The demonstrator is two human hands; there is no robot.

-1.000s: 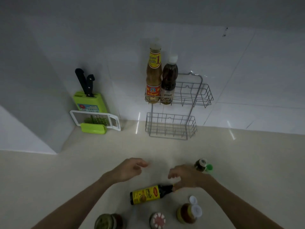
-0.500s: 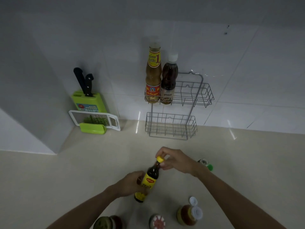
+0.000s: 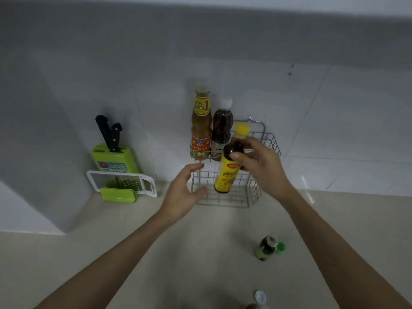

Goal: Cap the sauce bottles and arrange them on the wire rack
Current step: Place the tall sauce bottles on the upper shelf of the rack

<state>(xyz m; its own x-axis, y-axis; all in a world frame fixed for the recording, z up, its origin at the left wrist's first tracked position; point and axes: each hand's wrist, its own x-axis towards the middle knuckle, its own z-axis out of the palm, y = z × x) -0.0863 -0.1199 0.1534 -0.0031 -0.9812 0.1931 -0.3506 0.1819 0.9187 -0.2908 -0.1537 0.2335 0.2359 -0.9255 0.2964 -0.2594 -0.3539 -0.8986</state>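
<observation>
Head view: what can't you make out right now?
- Object at bottom edge: cut off by the frame.
- Held bottle: middle hidden by right hand; label blurred.
- Lower basket: partly hidden by bottle and left hand.
- Small bottle: too small to read.

I see a green knife block [image 3: 113, 158] holding two black-handled knives [image 3: 109, 133] against the tiled wall [image 3: 334, 119]. A white-framed grater [image 3: 121, 184] leans just before it on the beige countertop [image 3: 66, 253].
</observation>
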